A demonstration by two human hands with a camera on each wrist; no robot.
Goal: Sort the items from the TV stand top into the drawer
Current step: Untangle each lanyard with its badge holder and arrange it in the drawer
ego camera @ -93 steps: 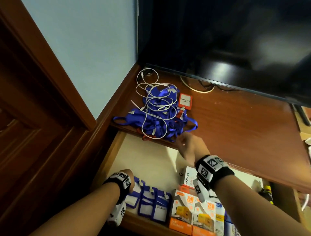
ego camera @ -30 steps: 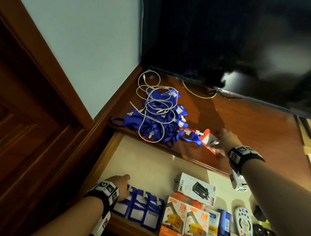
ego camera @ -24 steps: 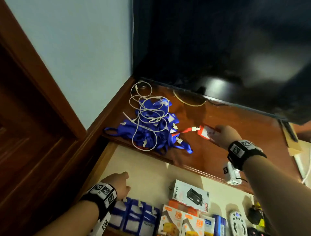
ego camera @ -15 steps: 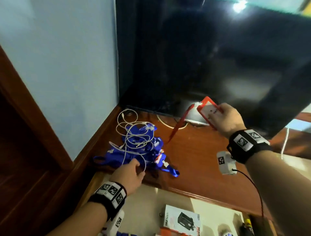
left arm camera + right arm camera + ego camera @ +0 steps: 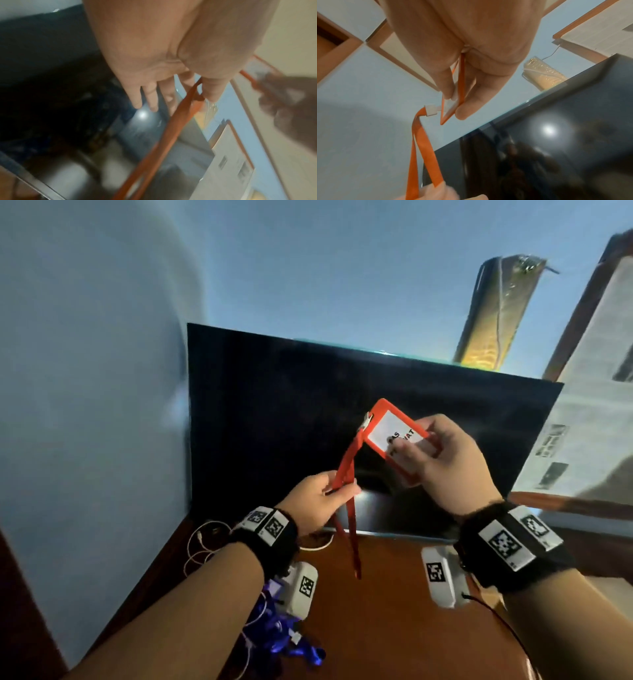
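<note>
My right hand (image 5: pixel 416 451) pinches a red badge holder (image 5: pixel 390 428) with a white card, raised in front of the TV; the right wrist view shows thumb and fingers on the red badge holder (image 5: pixel 452 102). Its red lanyard strap (image 5: pixel 347 470) runs down to my left hand (image 5: pixel 337 491), which pinches it between thumb and forefinger. The loop hangs below that hand over the TV stand top (image 5: pixel 376 611). The left wrist view shows the red lanyard strap (image 5: pixel 173 129) under the thumb. A heap of blue lanyards (image 5: pixel 284 642) with a white cable (image 5: pixel 198 546) lies at the stand's left end.
The black TV screen (image 5: pixel 274 412) stands right behind both hands. A pale blue wall (image 5: pixel 85 405) closes the left side. A wooden door frame (image 5: pixel 579 320) is at the upper right. The drawer is out of view.
My right hand lifted the red badge holder higher, clear of the blue heap. My left hand came up from the heap and took hold of the red strap. The view tilted up, losing the drawer.
</note>
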